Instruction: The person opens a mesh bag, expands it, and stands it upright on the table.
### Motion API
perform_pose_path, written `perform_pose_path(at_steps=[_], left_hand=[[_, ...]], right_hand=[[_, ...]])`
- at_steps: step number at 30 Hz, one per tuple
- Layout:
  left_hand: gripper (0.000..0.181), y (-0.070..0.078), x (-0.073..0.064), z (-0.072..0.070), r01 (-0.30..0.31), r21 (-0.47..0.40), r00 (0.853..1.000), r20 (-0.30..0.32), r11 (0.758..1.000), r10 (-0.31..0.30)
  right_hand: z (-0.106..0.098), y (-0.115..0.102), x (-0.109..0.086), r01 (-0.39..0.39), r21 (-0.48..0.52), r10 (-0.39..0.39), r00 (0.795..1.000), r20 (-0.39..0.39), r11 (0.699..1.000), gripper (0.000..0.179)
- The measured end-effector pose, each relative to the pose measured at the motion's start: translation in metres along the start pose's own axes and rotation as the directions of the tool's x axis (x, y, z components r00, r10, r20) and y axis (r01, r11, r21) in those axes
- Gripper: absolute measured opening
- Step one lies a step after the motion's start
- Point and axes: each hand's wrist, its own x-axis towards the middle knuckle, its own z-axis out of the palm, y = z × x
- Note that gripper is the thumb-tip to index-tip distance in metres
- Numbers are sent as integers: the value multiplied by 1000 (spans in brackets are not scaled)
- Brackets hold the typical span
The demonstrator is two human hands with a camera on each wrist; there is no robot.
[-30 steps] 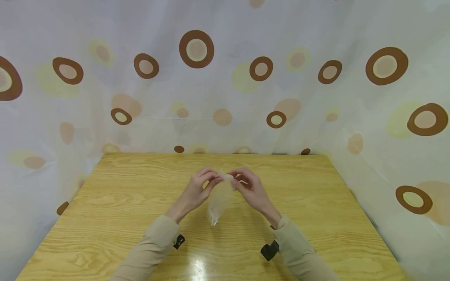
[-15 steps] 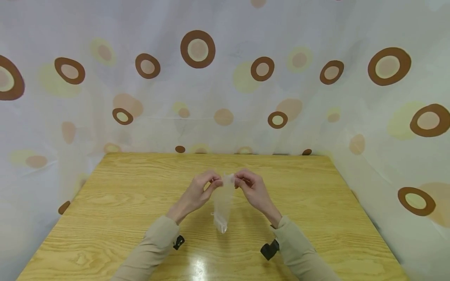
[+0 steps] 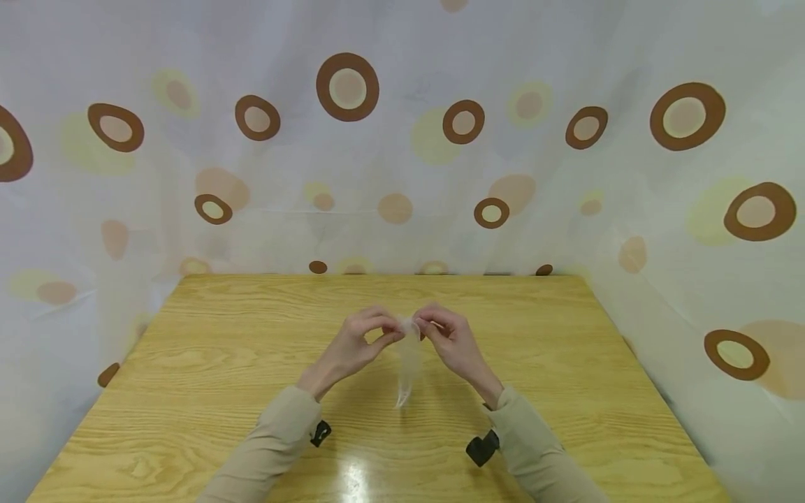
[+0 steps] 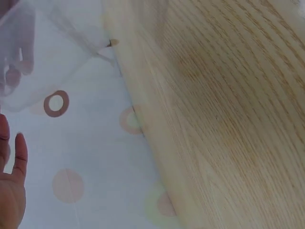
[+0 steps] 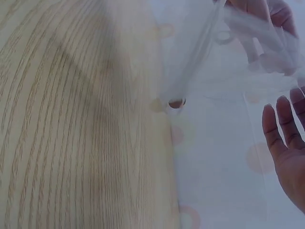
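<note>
A thin, translucent piece of clear plastic film (image 3: 409,363) hangs between my hands, its narrow lower end dangling over the table. My left hand (image 3: 353,344) pinches its upper edge from the left, thumb against forefinger. From the right, my right hand (image 3: 458,345) pinches the same top edge, the two sets of fingertips close together. In the left wrist view, the left hand (image 4: 12,198) shows only partly, with the film spread above it. The right wrist view shows the film (image 5: 198,47) stretched across the other hand's fingers, with my right hand (image 5: 291,167) below.
A wooden table (image 3: 251,307) with a light glare near its front lies under the hands. A pale curtain (image 3: 402,161) with brown-ringed circles stands behind and at both sides. Black straps (image 3: 483,448) with parts sticking out sit at the wrists.
The film's hanging part has swung and narrowed, its lower end shifting right. Both hands keep their pinch at the top edge, with the fingertips moving slightly.
</note>
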Motion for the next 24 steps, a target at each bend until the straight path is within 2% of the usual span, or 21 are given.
perform_pose_path(at_steps=[6,9,13,16,18,22,24], left_hand=[[10,1,0,0,-33,77,999,23,996,31],[10,2,1,0,-48,104,999,30,993,45],[10,3,2,0,-56,116,998,30,992,53],[11,3,0,0,-52,128,998,26,990,49],[21,2,-2,0,-36,151,999,17,988,34],[54,2,-6,-2,19,203,1000,4,979,-21],[62,1,-6,-2,37,210,999,9,977,-39]], right_hand=[[-3,-3,-1,-27,38,24,998,59,999,26],[-4,-5,0,-31,37,28,996,81,999,21],[-4,-5,0,-3,60,1,999,46,998,7],[-6,-2,0,37,99,-39,999,16,994,7],[-6,0,0,65,130,-66,998,7,989,10],[-8,0,0,84,183,-84,996,-6,980,15],[-9,0,0,85,206,-85,996,-8,975,18]])
